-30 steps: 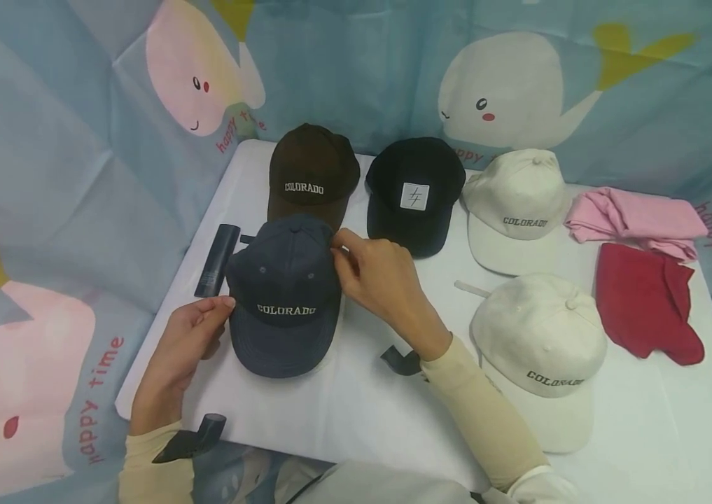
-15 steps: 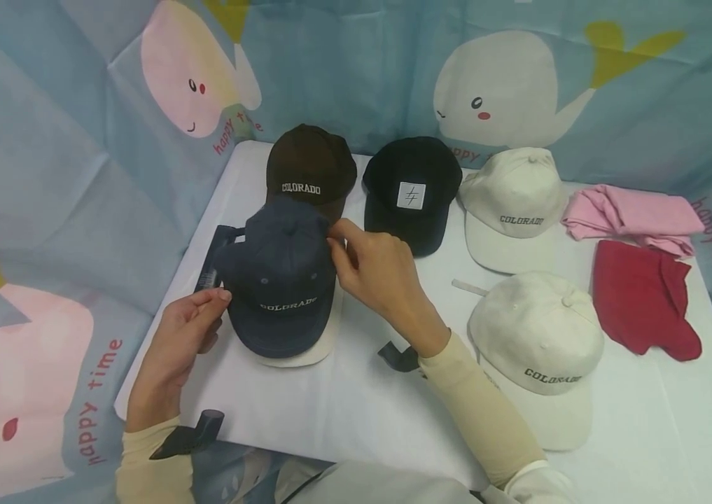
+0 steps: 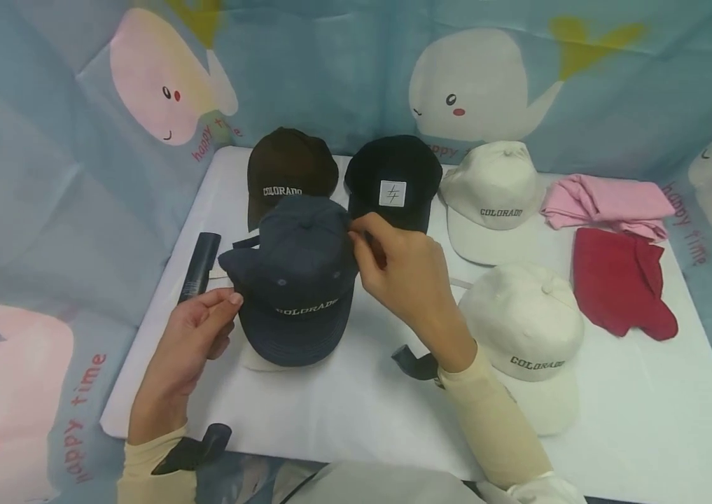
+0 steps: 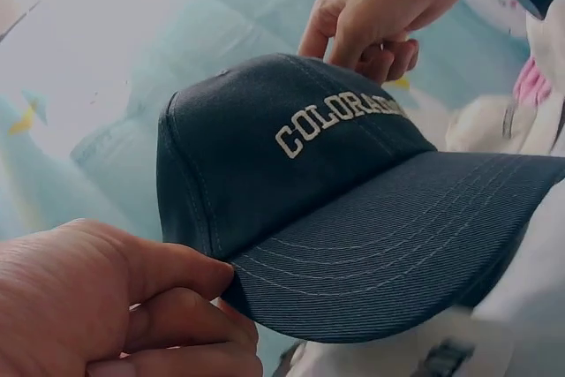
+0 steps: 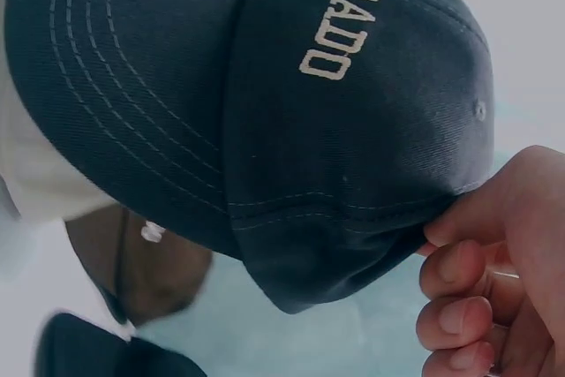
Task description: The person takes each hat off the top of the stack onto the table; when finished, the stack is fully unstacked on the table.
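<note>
A navy baseball cap [image 3: 299,280] with white COLORADO lettering is held up between both hands, over a cream cap [image 3: 262,361] that is mostly hidden beneath it. My left hand [image 3: 192,339] pinches the navy cap's edge at the left end of its brim. On the other side, my right hand [image 3: 409,276] pinches the lower edge of the crown between thumb and forefinger. The left wrist view shows the cream cap's dark lettering [image 4: 446,358] below the navy brim. Behind stands a brown COLORADO cap [image 3: 289,164], partly covered by the navy crown.
A black cap [image 3: 393,161] with a white patch and a cream cap [image 3: 488,185] stand along the back. Another cream cap [image 3: 519,322] sits near my right forearm. Folded pink cloth [image 3: 608,206] and red cloth [image 3: 620,283] lie at right. A dark tube [image 3: 200,266] lies at left.
The navy cap has risen and tilted, uncovering part of the cream cap under it. Both hands keep their pinch on it. The head view has shifted slightly.
</note>
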Demonstrator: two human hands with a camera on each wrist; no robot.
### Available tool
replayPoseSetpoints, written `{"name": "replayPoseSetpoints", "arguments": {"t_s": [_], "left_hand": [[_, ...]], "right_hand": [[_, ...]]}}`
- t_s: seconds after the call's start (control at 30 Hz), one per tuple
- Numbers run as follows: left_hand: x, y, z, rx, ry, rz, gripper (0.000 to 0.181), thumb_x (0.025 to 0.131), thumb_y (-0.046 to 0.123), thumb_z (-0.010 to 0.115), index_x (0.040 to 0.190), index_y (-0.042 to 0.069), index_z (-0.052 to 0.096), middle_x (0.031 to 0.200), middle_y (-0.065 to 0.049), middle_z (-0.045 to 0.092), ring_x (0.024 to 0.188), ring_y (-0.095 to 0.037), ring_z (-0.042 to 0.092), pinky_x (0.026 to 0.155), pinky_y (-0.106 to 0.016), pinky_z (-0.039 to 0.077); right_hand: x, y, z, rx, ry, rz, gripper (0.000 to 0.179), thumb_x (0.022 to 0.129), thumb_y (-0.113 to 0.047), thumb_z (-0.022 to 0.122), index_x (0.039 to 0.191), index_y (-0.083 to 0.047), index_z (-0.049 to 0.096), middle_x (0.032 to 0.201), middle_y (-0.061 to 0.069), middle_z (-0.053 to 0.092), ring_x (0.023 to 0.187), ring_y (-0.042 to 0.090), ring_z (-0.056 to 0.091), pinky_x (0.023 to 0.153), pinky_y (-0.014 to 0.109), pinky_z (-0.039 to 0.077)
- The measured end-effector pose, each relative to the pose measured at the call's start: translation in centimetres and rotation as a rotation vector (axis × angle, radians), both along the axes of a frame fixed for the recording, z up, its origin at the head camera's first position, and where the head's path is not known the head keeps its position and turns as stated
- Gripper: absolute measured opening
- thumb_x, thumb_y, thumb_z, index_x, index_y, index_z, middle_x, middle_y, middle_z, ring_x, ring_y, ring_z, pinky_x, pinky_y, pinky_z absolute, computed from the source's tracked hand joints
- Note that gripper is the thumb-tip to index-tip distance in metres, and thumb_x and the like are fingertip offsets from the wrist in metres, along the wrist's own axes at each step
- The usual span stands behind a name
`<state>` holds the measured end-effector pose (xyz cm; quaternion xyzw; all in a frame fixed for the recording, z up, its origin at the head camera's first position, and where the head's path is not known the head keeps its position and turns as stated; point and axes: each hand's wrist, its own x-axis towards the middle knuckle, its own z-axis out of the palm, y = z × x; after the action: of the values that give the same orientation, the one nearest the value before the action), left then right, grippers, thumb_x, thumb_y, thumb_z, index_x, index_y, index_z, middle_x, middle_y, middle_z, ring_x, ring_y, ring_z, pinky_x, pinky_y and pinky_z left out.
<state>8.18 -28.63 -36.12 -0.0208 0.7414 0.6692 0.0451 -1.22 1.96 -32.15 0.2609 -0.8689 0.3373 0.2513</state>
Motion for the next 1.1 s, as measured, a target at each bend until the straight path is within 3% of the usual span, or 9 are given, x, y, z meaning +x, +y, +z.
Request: {"name": "replayPoseSetpoints", "arguments": {"t_s": [0.17, 0.3, 0.47, 0.7, 0.9, 1.1], "left_hand": [[-0.3, 2.2, 0.1, 0.033, 0.008, -0.06, 0.013, 0.11, 0.011, 0.058, 0.108, 0.001, 0.065, 0.062, -0.004, 0.032, 0.047, -0.025, 0.024, 0.041, -0.041, 0.016], [-0.8, 4.2, -0.5, 0.068, -0.018, -0.115, 0.016, 0.11, 0.013, 0.058, 0.108, -0.002, 0.064, 0.062, -0.005, 0.033, 0.047, -0.024, 0.026, 0.042, -0.04, 0.018], [-1.2, 6.3, -2.0, 0.11, -0.082, -0.176, 0.02, 0.11, 0.015, 0.057, 0.108, -0.004, 0.063, 0.061, -0.001, 0.033, 0.047, -0.019, 0.025, 0.043, -0.038, 0.018], [-1.6, 8.8, -4.4, 0.156, -0.155, -0.209, 0.02, 0.11, 0.016, 0.057, 0.103, -0.002, 0.062, 0.059, 0.006, 0.031, 0.044, -0.009, 0.026, 0.044, -0.035, 0.016], [-1.3, 10.8, -6.1, 0.195, -0.239, -0.235, 0.022, 0.11, 0.018, 0.057, 0.097, 0.0, 0.058, 0.06, 0.007, 0.031, 0.045, -0.007, 0.025, 0.045, -0.028, 0.018], [-0.9, 11.5, -7.4, 0.207, -0.301, -0.246, 0.032, 0.11, 0.021, 0.057, 0.086, 0.001, 0.051, 0.059, 0.007, 0.03, 0.045, -0.007, 0.024, 0.045, -0.023, 0.021]], "right_hand": [[0.8, 2.4, 0.8, 0.001, 0.007, -0.068, 0.012, 0.103, -0.02, 0.064, 0.104, -0.015, 0.075, 0.06, -0.005, 0.05, 0.05, 0.012, 0.041, 0.046, 0.032, 0.034], [1.2, 4.5, 1.0, 0.015, -0.022, -0.126, 0.012, 0.103, -0.02, 0.065, 0.106, -0.014, 0.075, 0.06, -0.004, 0.05, 0.049, 0.012, 0.041, 0.046, 0.032, 0.032], [1.5, 7.0, -0.1, 0.035, -0.067, -0.208, 0.012, 0.103, -0.022, 0.067, 0.106, -0.015, 0.076, 0.059, -0.004, 0.051, 0.048, 0.013, 0.041, 0.045, 0.033, 0.032], [2.2, 9.4, -1.8, 0.081, -0.157, -0.311, 0.01, 0.102, -0.021, 0.067, 0.106, -0.017, 0.076, 0.059, -0.004, 0.052, 0.048, 0.017, 0.043, 0.045, 0.036, 0.034], [2.9, 10.3, -3.1, 0.147, -0.233, -0.387, 0.011, 0.102, -0.021, 0.066, 0.106, -0.018, 0.076, 0.059, -0.003, 0.054, 0.048, 0.021, 0.047, 0.044, 0.037, 0.037], [3.2, 10.2, -3.6, 0.219, -0.274, -0.43, 0.012, 0.102, -0.021, 0.065, 0.106, -0.016, 0.076, 0.059, 0.0, 0.057, 0.048, 0.026, 0.051, 0.043, 0.041, 0.04]]}}
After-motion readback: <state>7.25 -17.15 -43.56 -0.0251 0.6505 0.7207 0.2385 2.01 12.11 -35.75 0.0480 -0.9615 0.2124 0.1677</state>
